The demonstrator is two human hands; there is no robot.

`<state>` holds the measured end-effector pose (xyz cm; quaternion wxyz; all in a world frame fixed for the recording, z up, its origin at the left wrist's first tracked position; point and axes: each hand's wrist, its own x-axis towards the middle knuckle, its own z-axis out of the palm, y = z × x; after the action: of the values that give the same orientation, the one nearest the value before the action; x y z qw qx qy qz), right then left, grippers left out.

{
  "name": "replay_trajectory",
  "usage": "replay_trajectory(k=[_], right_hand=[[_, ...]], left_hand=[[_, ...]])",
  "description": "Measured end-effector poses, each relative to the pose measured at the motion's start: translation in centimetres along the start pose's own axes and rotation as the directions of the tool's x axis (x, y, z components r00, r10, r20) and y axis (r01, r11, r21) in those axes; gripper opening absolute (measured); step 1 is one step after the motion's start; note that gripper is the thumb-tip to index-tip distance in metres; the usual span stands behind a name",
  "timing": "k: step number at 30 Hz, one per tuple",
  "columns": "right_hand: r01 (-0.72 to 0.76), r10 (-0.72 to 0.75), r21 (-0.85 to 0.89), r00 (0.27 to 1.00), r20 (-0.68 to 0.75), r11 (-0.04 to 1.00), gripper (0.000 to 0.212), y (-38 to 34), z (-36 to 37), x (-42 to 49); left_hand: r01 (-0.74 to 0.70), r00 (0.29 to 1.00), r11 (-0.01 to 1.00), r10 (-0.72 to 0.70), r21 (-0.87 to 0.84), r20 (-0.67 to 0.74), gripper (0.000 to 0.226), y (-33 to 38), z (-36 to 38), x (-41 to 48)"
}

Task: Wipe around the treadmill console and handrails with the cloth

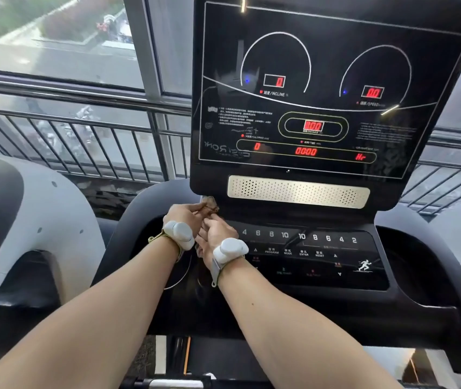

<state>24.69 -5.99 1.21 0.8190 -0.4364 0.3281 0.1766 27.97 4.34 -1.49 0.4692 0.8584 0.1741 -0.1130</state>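
Left hand [186, 216]: fingers curled, pinching a crumpled brownish cloth [209, 204]
Right hand [214, 231]: fingers curled, gripping the same cloth from below
Cloth: against the treadmill console [308, 242], just under the display panel's [322, 94] lower left corner

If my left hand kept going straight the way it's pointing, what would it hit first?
Probably the brown cloth the left hand already pinches, then the lower left corner of the treadmill display panel right behind it; depth is hard to judge.
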Motion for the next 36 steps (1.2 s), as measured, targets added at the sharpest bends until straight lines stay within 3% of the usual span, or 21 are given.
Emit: replay_trajectory(k=[3,5,10,16,23,31,36], right_hand=[[0.0,-0.001,0.017,1.0,0.006,1.0,0.039,-1.0,0.0,-0.2],[-0.007,0.007,0.021,1.0,0.004,1.0,0.033,-1.8,-0.3,0.0],[-0.08,0.076,0.029,0.991,0.107,0.996,0.029,-4.0,-1.0,0.2],[-0.06,0.056,0.016,0.985,0.165,0.998,0.034,-5.5,-1.2,0.2],[-0.009,0.018,-0.072,0.992,0.125,0.997,0.041,-6.7,-1.8,1.0],[-0.013,0.032,-0.157,0.992,0.119,0.988,0.024,-8.7,-3.8,1.3],[-0.027,0.033,-0.146,0.999,0.038,0.989,0.019,-10.3,-6.2,2.3]], left_hand=[[-0.026,0.999,0.996,0.029,0.087,-0.037,0.023,1.4,-0.4,-0.6],[-0.056,0.993,0.982,0.073,0.182,-0.091,0.034,2.6,-0.6,-1.6],[-0.19,0.972,0.905,0.229,0.38,-0.06,0.052,2.4,-0.5,-2.6],[-0.281,0.945,0.918,0.316,0.28,-0.088,0.053,2.9,-0.2,-3.7],[-0.346,0.91,0.884,0.397,0.313,-0.115,0.049,4.1,0.2,-4.1],[-0.344,0.915,0.893,0.389,0.292,-0.11,0.041,5.8,1.3,-4.8],[-0.326,0.926,0.902,0.364,0.284,-0.094,0.034,6.9,3.1,-5.2]])
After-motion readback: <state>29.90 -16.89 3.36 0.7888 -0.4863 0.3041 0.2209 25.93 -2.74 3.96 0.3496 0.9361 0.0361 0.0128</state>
